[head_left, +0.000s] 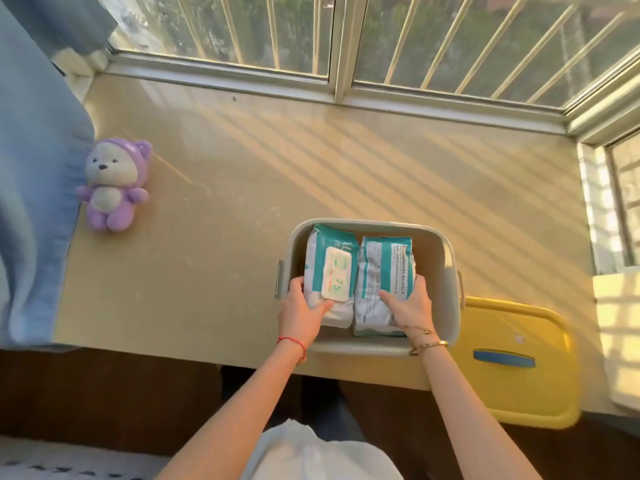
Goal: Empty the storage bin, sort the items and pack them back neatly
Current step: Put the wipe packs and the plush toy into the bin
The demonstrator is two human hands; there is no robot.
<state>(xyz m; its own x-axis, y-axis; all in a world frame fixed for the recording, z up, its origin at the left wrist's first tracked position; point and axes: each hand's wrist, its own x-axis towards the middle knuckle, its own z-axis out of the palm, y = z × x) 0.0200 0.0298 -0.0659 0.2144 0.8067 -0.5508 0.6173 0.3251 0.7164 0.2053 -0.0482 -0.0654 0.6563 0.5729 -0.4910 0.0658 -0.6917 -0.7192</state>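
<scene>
A grey storage bin (446, 258) stands near the front edge of the beige sill. Two teal-and-white wet-wipe packs lie side by side inside it. The left pack (329, 258) faces lid up, and my left hand (303, 313) grips its near end, thumb on top. The right pack (384, 271) shows its printed back, and my right hand (408, 306) grips its near end, fingers curled round its right side. A purple plush bear (112, 185) lies far left on the sill, apart from the bin.
The bin's yellow lid (519, 362) with a blue handle lies right of the bin, overhanging the sill edge. A blue curtain (31, 168) hangs at the left. Barred windows (332, 39) close off the back and right. Sunlit bare sill stretches between bear and bin.
</scene>
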